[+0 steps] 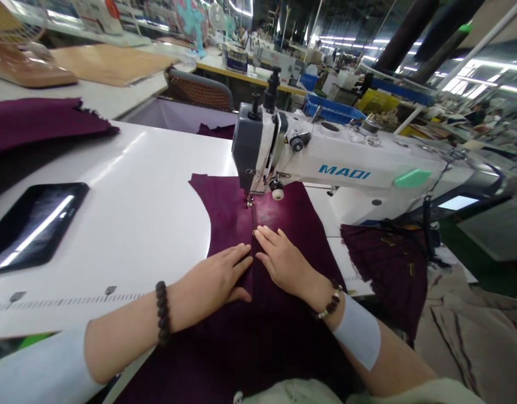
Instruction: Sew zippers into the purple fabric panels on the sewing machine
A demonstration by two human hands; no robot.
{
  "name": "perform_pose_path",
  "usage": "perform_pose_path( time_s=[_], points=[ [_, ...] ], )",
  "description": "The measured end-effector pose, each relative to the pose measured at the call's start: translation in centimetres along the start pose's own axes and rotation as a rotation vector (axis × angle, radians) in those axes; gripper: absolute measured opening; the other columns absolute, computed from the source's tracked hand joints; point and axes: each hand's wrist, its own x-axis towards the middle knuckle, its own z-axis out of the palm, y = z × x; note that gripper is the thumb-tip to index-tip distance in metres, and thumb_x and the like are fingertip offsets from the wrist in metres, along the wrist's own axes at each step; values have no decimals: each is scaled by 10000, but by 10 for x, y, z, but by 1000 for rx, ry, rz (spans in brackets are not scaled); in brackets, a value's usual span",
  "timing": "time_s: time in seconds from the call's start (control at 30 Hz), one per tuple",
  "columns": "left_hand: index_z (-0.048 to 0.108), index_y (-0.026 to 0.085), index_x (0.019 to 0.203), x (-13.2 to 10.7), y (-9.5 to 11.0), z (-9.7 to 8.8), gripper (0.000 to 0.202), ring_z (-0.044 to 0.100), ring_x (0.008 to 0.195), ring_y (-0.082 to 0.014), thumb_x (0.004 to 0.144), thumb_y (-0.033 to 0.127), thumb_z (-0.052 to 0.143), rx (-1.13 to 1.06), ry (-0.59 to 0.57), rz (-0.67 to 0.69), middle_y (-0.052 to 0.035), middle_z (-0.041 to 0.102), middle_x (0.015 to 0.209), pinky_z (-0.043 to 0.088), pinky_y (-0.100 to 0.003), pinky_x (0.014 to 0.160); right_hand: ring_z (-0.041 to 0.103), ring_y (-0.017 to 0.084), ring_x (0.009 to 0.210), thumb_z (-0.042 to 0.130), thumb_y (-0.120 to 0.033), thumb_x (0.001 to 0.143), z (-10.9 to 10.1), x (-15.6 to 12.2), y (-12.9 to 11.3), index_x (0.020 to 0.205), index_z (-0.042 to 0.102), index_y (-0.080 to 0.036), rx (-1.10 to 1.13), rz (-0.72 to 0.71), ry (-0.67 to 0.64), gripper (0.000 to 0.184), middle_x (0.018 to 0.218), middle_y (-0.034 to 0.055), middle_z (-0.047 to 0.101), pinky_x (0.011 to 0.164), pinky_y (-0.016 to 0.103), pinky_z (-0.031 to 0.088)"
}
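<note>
A dark purple panel, leather or fabric, (pixel 230 213) lies under the presser foot (pixel 250 202) of a white sewing machine (pixel 346 168). Down its middle runs a narrow zipper (pixel 254 221), reaching up to the foot. My left hand (pixel 224 272) rests flat on the panel just left of the zipper, fingers stretched out and thumb apart. On the other side my right hand (pixel 286 261) presses flat, its fingertips touching the zipper's edge below the foot. Neither hand grips anything. The panel's lower part hangs toward my lap in shadow.
A black tablet (pixel 37 224) lies on the white table (pixel 157 213) at left, below more purple pieces (pixel 43 123). To the right hang purple pieces with zippers (pixel 393 264). Behind the machine are a chair (pixel 199 90) and a blue basket (pixel 332 109).
</note>
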Motion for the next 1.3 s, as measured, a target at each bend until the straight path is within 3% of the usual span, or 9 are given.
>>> perform_pose_path(
  time_s=[0.17,0.53,0.73,1.03,1.3],
  points=[
    [562,85,1186,-7,7,12,611,521,1164,-303,702,424,719,57,100,-24,-195,532,1268,474,-392,963,357,235,1293,379,-214,922,0,-5,-2,1325,421,-61,-18,8,23,433,1374,133,426,1081,459,312],
    [556,63,1189,-7,2,23,627,489,1192,-328,723,463,682,66,122,-6,-228,503,1285,466,-433,969,387,240,1266,412,-205,904,3,-1,-6,1326,429,-105,-37,50,44,434,1337,146,454,1069,469,330],
    [563,34,1172,1,-7,20,665,506,1168,-341,690,470,705,91,97,25,-242,520,1260,463,-447,965,394,257,1226,409,-203,904,6,10,-5,1322,426,-67,-86,89,53,440,1302,150,467,1071,457,326],
    [539,56,1207,13,-28,22,554,434,1240,-321,837,468,542,-8,84,-7,-232,467,1316,405,-479,1024,440,266,1029,390,-206,904,9,37,1,1299,438,-27,-81,133,106,436,1108,176,514,949,425,426],
    [530,42,1204,25,-47,20,596,460,1215,-320,791,465,609,68,70,24,-237,497,1284,404,-458,1018,399,286,1080,372,-210,901,17,57,9,1279,460,-7,-83,167,164,438,1173,201,475,988,438,381]
  ],
)
